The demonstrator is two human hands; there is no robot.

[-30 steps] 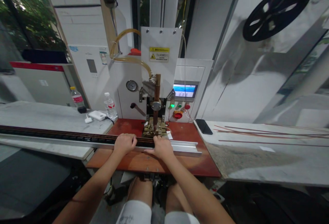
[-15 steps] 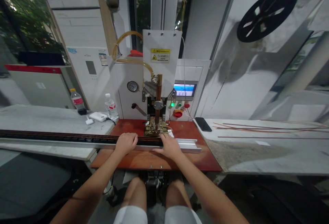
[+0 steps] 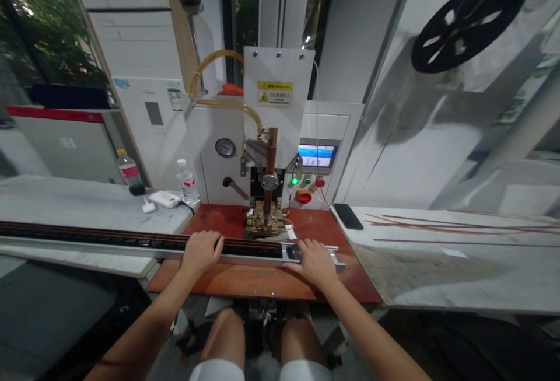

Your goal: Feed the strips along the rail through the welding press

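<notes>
A long silver metal channel point(image 3: 258, 261) lies crosswise on the reddish-brown worktop, with dark brown strips point(image 3: 144, 240) running inside it. My left hand point(image 3: 203, 251) wraps over the channel left of the machine's clamp, fingers curled on top. Near the channel's right end my right hand point(image 3: 315, 258) grips it, thumb along the near side and fingers over the far side. The strips stop just left of my right hand, beside a dark piece point(image 3: 292, 251) partly under it. Directly behind the channel stands the brass-coloured clamp point(image 3: 265, 220) of a white press machine point(image 3: 277, 69).
Two bottles, one of cola point(image 3: 130, 172) and one of water point(image 3: 188, 184), stand on the left table beside a white charger point(image 3: 164, 199). A phone point(image 3: 348, 216) and several thin copper-coloured rods point(image 3: 420, 224) lie on the right table. A lit screen point(image 3: 317, 155) sits on the machine.
My right hand has slid right along the channel, away from the clamp. My left hand has shifted slightly left, so the hands are farther apart. The view has moved a little.
</notes>
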